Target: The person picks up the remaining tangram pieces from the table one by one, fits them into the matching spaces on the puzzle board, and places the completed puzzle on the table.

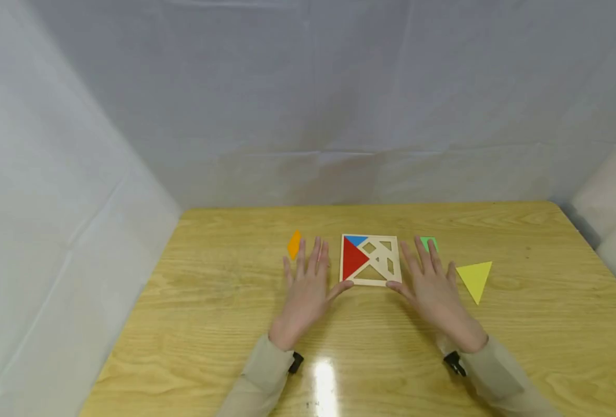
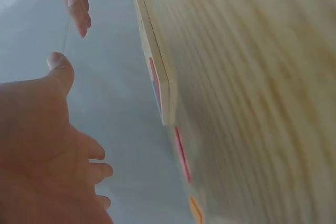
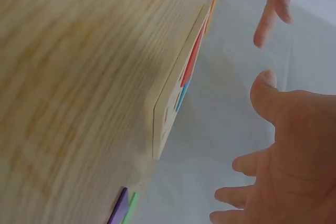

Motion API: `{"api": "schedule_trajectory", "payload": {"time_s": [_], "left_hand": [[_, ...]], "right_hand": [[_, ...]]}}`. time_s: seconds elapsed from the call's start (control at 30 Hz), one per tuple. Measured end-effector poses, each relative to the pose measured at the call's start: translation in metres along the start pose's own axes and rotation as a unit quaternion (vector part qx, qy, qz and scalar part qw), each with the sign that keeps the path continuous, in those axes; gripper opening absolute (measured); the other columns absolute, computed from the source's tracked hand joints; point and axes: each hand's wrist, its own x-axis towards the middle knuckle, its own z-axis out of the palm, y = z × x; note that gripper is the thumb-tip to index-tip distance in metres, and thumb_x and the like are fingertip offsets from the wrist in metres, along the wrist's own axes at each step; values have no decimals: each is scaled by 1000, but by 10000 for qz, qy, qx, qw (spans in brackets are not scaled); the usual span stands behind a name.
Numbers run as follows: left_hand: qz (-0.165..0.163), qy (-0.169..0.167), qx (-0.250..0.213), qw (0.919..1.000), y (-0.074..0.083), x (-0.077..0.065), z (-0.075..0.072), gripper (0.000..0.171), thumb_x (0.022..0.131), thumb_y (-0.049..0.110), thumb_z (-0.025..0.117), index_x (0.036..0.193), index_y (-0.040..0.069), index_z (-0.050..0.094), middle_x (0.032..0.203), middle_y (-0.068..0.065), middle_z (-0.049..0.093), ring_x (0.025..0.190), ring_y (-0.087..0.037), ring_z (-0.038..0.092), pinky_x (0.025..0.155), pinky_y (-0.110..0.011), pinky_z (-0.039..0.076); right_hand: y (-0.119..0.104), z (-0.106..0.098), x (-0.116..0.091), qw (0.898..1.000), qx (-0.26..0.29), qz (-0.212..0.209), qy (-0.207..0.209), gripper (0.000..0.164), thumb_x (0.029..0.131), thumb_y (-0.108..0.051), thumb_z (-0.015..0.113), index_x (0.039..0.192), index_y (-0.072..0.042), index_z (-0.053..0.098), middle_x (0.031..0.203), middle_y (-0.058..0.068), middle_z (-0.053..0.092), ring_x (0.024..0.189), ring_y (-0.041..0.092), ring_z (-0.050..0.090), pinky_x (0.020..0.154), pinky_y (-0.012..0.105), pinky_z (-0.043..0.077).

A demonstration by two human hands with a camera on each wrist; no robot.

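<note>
A square wooden tangram board (image 1: 386,282) lies on the table, a big red triangle (image 1: 354,259) and a small blue triangle (image 1: 356,240) in its recesses. Other recesses show bare wood. My left hand (image 1: 308,292) hovers at the board's left side, fingers spread and holding nothing. On the right side my right hand (image 1: 433,292) hovers likewise, fingers extended. Both wrist views show air between the hands and the board. An orange piece (image 1: 294,245) lies beyond the left fingers, with a pink piece (image 2: 182,155) between it and the board.
By the right fingers lies a green piece (image 1: 429,242), mostly visible, with a purple piece (image 3: 118,206) beside it in the right wrist view. A yellow triangle (image 1: 476,280) lies farther right. Pale sheeting (image 1: 308,116) hangs behind the wooden table (image 1: 208,324).
</note>
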Motion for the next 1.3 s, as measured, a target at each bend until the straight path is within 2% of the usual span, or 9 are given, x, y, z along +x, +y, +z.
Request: {"api": "schedule_trajectory", "payload": {"time_s": [0.13,0.27,0.4,0.53,0.7,0.93,1.17,1.3], "left_hand": [[31,-90,-245,9997,0,14,2,93,99,65,47,162,5,16,170,-11,7,155,-35,-10,118,-71,3],[150,-244,-349,9990,-1,27,2,87,100,60,50,162,7,20,168,-13,16,156,-36,-5,118,-71,6],[427,-531,-229,9974,-2,38,2,84,101,55,53,162,7,23,168,-13,20,156,-38,3,117,-71,10],[674,-902,-158,9935,-4,46,2,85,99,54,58,161,7,25,168,-12,20,156,-38,7,118,-70,11],[740,-1229,-68,9896,-6,50,3,90,95,55,63,161,7,25,169,-12,16,156,-37,5,119,-69,10],[698,-1490,141,9863,-8,51,6,91,94,58,63,161,7,28,168,-10,20,156,-35,8,119,-68,11],[689,-1565,121,9852,-7,51,7,86,94,55,65,159,8,33,167,-10,25,156,-32,11,120,-65,14],[699,-1551,88,9854,-8,51,7,84,95,53,65,158,7,34,166,-13,27,156,-32,14,120,-66,15]], "right_hand": [[7,3,8,9999,135,-88,-48,85,100,-45,62,161,-2,21,165,27,16,152,48,11,108,80,19],[13,4,17,9990,249,-307,-196,85,100,-42,63,160,0,21,164,28,18,151,51,14,108,78,23],[21,6,27,9977,227,-546,-341,84,99,-39,66,159,2,24,162,29,24,149,52,17,108,76,27],[26,7,35,9959,188,-614,-629,85,96,-40,68,158,3,28,162,27,26,150,50,17,108,76,26],[29,7,38,9918,65,-719,-1058,85,95,-46,67,156,2,33,162,24,28,151,48,17,110,76,23],[31,8,38,9886,41,-789,-1283,85,95,-47,66,155,4,34,162,25,28,151,46,16,111,74,22],[32,7,38,9863,232,-1048,-1256,82,96,-40,68,151,11,35,160,31,28,144,49,33,111,61,36],[33,8,38,9851,343,-1076,-1294,83,96,-39,69,151,13,35,160,31,27,142,49,36,110,58,39]]}}
